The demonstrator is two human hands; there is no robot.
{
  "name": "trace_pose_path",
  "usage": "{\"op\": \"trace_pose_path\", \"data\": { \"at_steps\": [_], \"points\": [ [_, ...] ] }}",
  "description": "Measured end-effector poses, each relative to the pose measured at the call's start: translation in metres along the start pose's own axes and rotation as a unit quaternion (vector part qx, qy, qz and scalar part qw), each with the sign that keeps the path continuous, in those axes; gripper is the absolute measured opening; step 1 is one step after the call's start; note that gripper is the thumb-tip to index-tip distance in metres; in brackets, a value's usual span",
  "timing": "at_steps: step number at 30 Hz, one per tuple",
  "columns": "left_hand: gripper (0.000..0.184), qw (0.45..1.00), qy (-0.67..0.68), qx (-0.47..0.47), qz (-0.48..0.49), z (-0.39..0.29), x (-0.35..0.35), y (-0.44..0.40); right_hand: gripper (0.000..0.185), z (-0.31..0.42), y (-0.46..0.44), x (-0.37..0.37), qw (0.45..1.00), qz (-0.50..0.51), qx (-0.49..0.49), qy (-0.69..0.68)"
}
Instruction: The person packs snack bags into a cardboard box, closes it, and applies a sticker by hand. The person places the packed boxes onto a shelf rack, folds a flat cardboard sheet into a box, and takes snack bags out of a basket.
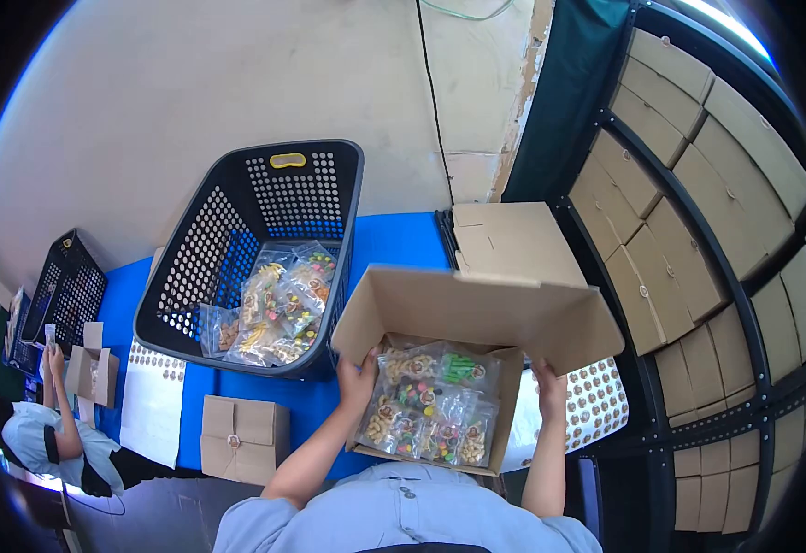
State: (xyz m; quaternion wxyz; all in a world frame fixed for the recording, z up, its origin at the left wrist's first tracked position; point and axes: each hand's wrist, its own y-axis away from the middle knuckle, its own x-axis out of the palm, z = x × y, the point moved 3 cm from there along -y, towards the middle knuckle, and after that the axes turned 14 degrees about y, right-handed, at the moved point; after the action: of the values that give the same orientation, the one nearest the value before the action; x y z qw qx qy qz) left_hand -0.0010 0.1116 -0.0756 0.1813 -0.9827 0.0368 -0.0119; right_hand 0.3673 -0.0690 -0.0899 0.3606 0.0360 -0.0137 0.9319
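An open cardboard box point(476, 309) is tilted toward me in front of my chest, its lid raised at the far side. Several clear bags of nuts and colourful sweets point(430, 401) lie inside it. My left hand point(358, 380) grips the box's left side, and my right hand point(548, 387) holds the right side near the lid's edge. Left of the box stands a black perforated basket point(209, 267) with more filled bags point(278, 304) at its bottom.
A closed box point(241, 438) and sticker sheets point(152, 396) lie on the blue table point(389, 241). Flat cardboard point(513, 240) is stacked behind. Boxes point(661, 276) fill the black rack at right. At far left, a co-worker point(52, 438) handles another open box point(94, 376) near a second basket point(66, 290).
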Motion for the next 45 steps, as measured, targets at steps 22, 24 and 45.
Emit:
{"op": "trace_pose_path", "data": {
  "at_steps": [22,24,45],
  "points": [
    [0.081,0.821,0.323,-0.462,0.090,0.012,-0.089,0.085,0.057,0.014,0.052,0.030,0.942,0.212,0.260,-0.006],
    [0.080,0.854,0.277,-0.417,0.142,0.022,-0.083,0.097,0.059,0.000,0.052,0.048,0.946,0.238,0.179,0.124],
    [0.075,0.941,0.145,-0.279,0.123,0.039,-0.044,0.067,0.077,0.016,0.066,0.148,0.756,0.282,-0.235,0.543]
  ]
}}
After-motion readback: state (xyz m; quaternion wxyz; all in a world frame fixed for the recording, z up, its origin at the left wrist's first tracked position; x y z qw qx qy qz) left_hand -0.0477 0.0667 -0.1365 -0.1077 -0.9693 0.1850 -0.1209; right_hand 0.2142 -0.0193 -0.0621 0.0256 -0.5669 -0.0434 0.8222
